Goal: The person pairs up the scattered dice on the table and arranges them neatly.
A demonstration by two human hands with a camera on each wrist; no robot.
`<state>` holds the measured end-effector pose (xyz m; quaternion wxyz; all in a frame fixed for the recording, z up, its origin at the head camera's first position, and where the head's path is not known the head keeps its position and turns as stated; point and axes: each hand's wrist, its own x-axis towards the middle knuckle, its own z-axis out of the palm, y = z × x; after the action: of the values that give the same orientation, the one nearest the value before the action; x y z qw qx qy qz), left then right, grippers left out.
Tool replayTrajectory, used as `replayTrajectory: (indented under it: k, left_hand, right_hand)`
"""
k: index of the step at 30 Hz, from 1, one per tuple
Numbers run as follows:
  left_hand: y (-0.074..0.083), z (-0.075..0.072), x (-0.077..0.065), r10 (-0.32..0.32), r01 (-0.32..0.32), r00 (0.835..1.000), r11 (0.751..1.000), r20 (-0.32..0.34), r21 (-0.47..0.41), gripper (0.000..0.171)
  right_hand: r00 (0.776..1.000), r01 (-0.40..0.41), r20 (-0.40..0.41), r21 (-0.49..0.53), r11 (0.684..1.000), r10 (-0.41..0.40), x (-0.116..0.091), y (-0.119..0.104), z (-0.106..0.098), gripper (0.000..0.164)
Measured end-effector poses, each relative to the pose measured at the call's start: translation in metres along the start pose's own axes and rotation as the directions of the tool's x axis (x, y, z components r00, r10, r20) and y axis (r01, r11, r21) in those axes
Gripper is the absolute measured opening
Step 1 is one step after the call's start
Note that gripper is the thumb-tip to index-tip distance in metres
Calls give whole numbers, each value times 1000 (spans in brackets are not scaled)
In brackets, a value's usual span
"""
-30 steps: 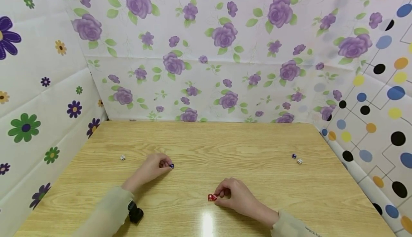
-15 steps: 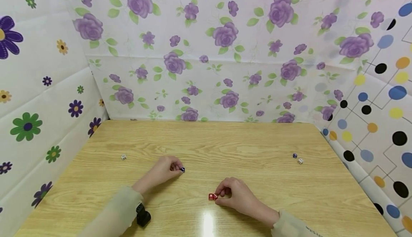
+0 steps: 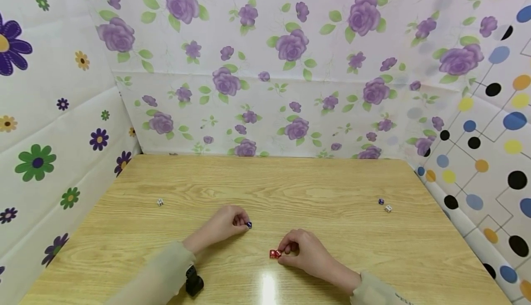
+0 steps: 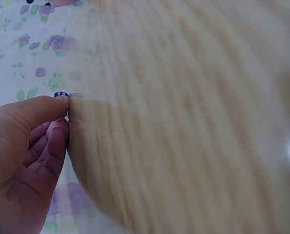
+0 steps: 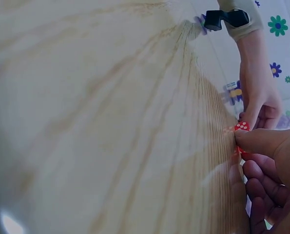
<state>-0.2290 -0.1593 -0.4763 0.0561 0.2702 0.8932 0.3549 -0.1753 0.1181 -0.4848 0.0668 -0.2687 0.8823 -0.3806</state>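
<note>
Pinched in my left hand (image 3: 227, 224) is a small dark blue die (image 3: 249, 225), at the table's middle. In the left wrist view the die's white-dotted top edge (image 4: 61, 93) peeks over the thumb. My right hand (image 3: 306, 255) pinches the nearer of two red dice (image 3: 272, 254), which sit side by side on the wood. The right wrist view shows a red die (image 5: 241, 126) partly behind the thumb. Left of and a little beyond the red dice, the left hand keeps a small gap from them.
One white die (image 3: 160, 202) lies at the table's left. Over at the right, another blue die (image 3: 380, 201) rests beside a white die (image 3: 387, 208). The wooden table (image 3: 286, 180) is bounded by flowered cloth (image 3: 265, 111) at the back and patterned sheets at both sides.
My left hand has slid the blue die rightward and nearer to me, towards the red dice. The right hand and the red dice have stayed in place.
</note>
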Motion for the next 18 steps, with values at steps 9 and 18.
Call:
replayTrajectory:
  k: [9,18]
  left_hand:
    - [13,17,7,58,-58,998,998,15,0,7]
    - [24,28,11,63,-63,997,998,34,-16,7]
  right_hand:
    - [1000,4,-6,-2,1000,-4,0,0,0,15]
    - [1000,6,-4,-1,1000,-6,0,0,0,15]
